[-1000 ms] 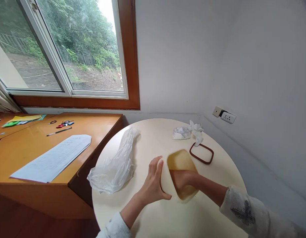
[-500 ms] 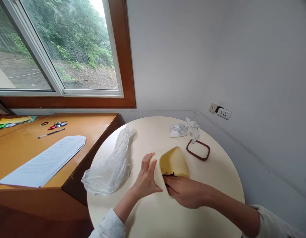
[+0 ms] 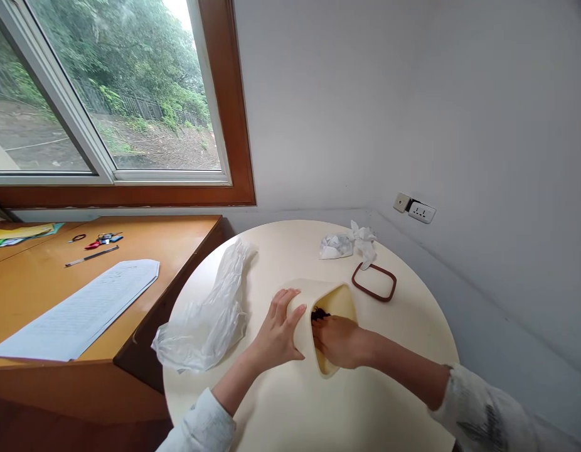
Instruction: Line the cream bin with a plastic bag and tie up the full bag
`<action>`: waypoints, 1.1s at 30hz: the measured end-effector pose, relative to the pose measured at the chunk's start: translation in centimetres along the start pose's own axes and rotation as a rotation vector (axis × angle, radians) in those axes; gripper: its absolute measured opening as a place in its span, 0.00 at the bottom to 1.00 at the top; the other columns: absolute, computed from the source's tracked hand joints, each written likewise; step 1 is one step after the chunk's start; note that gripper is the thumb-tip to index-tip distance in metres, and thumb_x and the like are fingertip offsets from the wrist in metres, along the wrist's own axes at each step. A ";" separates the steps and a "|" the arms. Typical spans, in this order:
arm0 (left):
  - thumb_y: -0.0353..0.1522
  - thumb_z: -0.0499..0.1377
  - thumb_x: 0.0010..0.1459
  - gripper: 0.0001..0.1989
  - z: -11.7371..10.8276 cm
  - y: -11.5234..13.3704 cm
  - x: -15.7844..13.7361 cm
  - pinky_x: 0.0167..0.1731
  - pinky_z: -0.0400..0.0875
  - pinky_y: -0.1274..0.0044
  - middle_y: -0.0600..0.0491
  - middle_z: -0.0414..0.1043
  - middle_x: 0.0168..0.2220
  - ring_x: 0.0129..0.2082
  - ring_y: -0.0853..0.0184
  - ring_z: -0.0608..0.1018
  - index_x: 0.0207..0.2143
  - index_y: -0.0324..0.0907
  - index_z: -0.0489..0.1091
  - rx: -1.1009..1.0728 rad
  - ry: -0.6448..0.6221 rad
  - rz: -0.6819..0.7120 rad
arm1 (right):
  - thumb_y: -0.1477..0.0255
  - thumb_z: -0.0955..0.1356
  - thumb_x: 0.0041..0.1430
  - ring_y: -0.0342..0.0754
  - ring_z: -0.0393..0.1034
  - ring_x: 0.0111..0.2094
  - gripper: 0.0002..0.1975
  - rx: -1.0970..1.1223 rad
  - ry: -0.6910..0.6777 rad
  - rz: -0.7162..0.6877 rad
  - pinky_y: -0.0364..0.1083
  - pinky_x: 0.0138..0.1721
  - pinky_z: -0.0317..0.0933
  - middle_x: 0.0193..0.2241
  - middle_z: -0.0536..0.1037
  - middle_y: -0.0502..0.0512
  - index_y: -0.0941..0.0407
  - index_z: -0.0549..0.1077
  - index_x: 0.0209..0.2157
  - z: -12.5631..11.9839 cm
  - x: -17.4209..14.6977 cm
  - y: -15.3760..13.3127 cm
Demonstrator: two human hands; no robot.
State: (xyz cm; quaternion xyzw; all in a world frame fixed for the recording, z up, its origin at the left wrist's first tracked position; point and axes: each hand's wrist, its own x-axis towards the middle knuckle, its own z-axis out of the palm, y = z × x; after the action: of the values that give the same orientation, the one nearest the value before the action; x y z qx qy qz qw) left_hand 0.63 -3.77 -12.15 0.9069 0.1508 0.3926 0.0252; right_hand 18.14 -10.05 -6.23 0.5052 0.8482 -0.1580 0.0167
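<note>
A small cream plastic bin [image 3: 303, 290] lies tilted on the round table, its yellowish open mouth facing right. My left hand [image 3: 277, 323] is wrapped round the bin's outer side, thumb and fingers spread against the wall. Inside the mouth is my right hand [image 3: 336, 339], palm down and reaching inward, its fingertips partly hidden. A dark tangled clump [image 3: 320, 313] shows at those fingers, against the inner wall; its kind is unclear.
A brown rounded ring frame [image 3: 394, 285] lies right of the bin, crumpled white tissues [image 3: 337, 247] behind it. At the left lies a clear plastic bag [image 3: 201, 333]. The adjoining wooden desk [image 3: 177, 263] carries papers [image 3: 93, 307], a pen [image 3: 91, 256] and keys [image 3: 103, 239].
The bin has tipped further over, its mouth turning to the right. My right hand has moved deeper inside with the dark clump, while my left hand keeps its hold.
</note>
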 end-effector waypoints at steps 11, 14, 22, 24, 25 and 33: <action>0.30 0.68 0.35 0.60 -1.7 -1.7 2.1 0.55 0.54 0.53 0.41 0.36 0.62 0.62 0.46 0.44 0.62 0.50 0.29 -0.290 -0.227 -0.228 | 0.82 0.59 0.53 0.52 0.65 0.49 0.23 -0.100 0.286 -0.077 0.51 0.54 0.53 0.48 0.72 0.63 0.63 0.64 0.53 2.5 -4.5 1.4; 0.31 0.66 0.41 0.53 -1.3 -1.7 1.6 0.56 0.52 0.53 0.42 0.34 0.63 0.63 0.48 0.43 0.62 0.51 0.34 -0.267 -0.211 -0.316 | 0.84 0.58 0.53 0.50 0.68 0.44 0.23 -0.087 0.379 -0.082 0.49 0.48 0.58 0.43 0.75 0.62 0.62 0.65 0.51 3.7 -2.9 1.6; 0.30 0.62 0.47 0.52 2.9 -0.7 -0.6 0.55 0.46 0.48 0.34 0.37 0.61 0.63 0.46 0.44 0.62 0.44 0.25 0.016 0.123 -0.364 | 0.76 0.58 0.57 0.49 0.71 0.31 0.18 0.131 0.450 0.222 0.44 0.32 0.59 0.32 0.77 0.57 0.59 0.64 0.50 2.1 1.0 -2.4; 0.29 0.61 0.47 0.51 3.5 -1.2 -0.4 0.54 0.45 0.47 0.33 0.37 0.60 0.62 0.45 0.44 0.62 0.43 0.25 0.075 0.181 -0.336 | 0.74 0.58 0.59 0.49 0.71 0.31 0.16 0.192 0.454 0.217 0.43 0.31 0.58 0.32 0.77 0.57 0.58 0.64 0.49 1.8 1.8 -3.1; 0.30 0.61 0.48 0.51 3.6 -1.5 -0.3 0.54 0.45 0.47 0.33 0.38 0.60 0.62 0.45 0.45 0.62 0.42 0.25 0.095 0.204 -0.318 | 0.73 0.57 0.60 0.49 0.70 0.32 0.16 0.227 0.460 0.210 0.43 0.32 0.57 0.33 0.76 0.57 0.59 0.64 0.49 1.8 2.0 -3.3; 0.34 0.63 0.44 0.48 2.9 -3.6 0.2 0.49 0.63 0.56 0.37 0.49 0.55 0.56 0.48 0.58 0.61 0.41 0.37 0.090 0.283 -0.233 | 0.73 0.56 0.60 0.46 0.66 0.30 0.09 0.337 0.290 0.002 0.42 0.31 0.55 0.31 0.74 0.55 0.57 0.66 0.35 -0.5 -0.4 -2.1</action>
State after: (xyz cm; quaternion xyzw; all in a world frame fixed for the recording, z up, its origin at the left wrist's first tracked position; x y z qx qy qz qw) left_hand 1.91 -0.08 -14.64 0.8193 0.2742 0.5034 0.0083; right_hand 16.59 -11.21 -5.15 0.5192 0.8028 -0.2232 -0.1900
